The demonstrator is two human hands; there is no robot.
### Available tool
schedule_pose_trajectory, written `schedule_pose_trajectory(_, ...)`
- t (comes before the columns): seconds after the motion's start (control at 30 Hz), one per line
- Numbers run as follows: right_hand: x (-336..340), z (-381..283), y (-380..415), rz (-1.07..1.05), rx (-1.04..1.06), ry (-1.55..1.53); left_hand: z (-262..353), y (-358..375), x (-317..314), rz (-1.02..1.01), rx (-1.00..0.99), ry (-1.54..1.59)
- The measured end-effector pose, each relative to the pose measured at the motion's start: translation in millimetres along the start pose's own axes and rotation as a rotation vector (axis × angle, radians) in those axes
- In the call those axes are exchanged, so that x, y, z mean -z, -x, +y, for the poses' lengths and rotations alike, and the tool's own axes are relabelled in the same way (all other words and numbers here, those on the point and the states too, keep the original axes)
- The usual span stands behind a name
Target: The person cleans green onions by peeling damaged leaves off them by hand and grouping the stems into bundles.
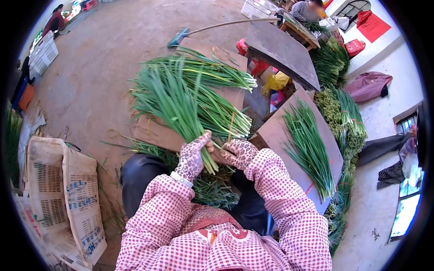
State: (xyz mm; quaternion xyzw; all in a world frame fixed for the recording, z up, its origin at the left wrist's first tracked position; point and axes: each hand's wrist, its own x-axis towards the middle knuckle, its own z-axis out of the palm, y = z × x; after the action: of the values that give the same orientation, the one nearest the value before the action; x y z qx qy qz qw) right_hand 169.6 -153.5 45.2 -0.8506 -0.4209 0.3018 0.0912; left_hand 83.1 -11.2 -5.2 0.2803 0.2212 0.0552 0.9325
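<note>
My left hand [193,156], in a patterned glove, grips a thick bunch of green onions [174,101] near its cut ends, the leaves fanning up and away from me. My right hand [239,152], gloved the same way, rests beside that bunch at the stalk ends and touches it; a thin straw-coloured tie [231,127] runs up from it across the stalks. Both sleeves are pink and white checked. A second bundle of green onions [212,74] lies behind on a cardboard sheet [156,133].
A loose row of green onions [309,149] lies on a brown board to the right, with tied bundles [350,128] stacked beyond. Printed woven sacks [68,194] lie at left. A broom [181,38] rests on the dirt floor. Another person [309,11] sits at a far table.
</note>
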Motion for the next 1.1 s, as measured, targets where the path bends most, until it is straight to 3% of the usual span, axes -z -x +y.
schedule_pose_trajectory(0.07,-1.4,7.7,2.6,-0.009,-0.032,0.053,21.2,4.6,-0.5,0.089,-0.209,-0.197)
schedule_pose_trajectory(0.13,1.4,19.9,11.8,0.088,-0.110,0.033,42.7,2.7,10.1,0.057,-0.349,0.218)
schedule_pose_trajectory(0.2,10.1,33.3,26.9,0.281,-0.203,-0.044,53.4,2.2,26.2,-0.027,-0.478,0.254)
schedule_pose_trajectory(0.3,29.8,49.7,36.7,0.687,-0.278,-0.146,59.0,14.2,37.0,-0.062,-0.375,0.269)
schedule_pose_trajectory(0.37,40.2,52.5,34.0,0.800,-0.216,-0.092,56.0,17.3,40.5,0.001,-0.326,0.215)
schedule_pose_trajectory(0.4,41.0,50.0,28.9,0.754,-0.175,-0.018,55.7,18.4,40.7,0.060,-0.280,0.160)
schedule_pose_trajectory(0.47,30.9,37.7,15.6,0.533,-0.073,0.174,55.0,18.5,35.6,-0.013,-0.261,0.114)
schedule_pose_trajectory(0.53,26.7,14.9,-1.0,0.222,-0.272,0.240,50.7,16.2,28.4,-0.046,-0.170,0.234)
schedule_pose_trajectory(0.63,14.5,24.7,-19.7,0.196,-0.357,0.205,38.9,9.7,36.5,-0.148,-0.136,0.313)
schedule_pose_trajectory(0.73,26.5,33.2,-27.9,0.181,-0.253,0.281,35.2,9.8,26.3,-0.136,-0.149,0.402)
schedule_pose_trajectory(0.8,48.9,21.9,-10.9,0.360,-0.260,0.137,43.5,17.5,16.4,-0.001,-0.141,0.297)
schedule_pose_trajectory(0.93,49.7,-17.9,23.7,0.628,-0.152,-0.058,35.4,23.5,14.9,0.023,-0.122,0.194)
schedule_pose_trajectory(0.97,37.9,-20.4,25.0,0.534,-0.118,-0.251,26.0,21.2,17.6,0.033,-0.102,0.169)
schedule_pose_trajectory(1.0,31.0,-32.0,27.7,0.453,-0.094,-0.118,11.4,16.2,25.3,0.002,-0.091,0.174)
schedule_pose_trajectory(1.1,-21.8,-25.5,26.1,0.434,-0.065,-0.253,-3.4,15.4,21.8,0.137,0.052,-0.024)
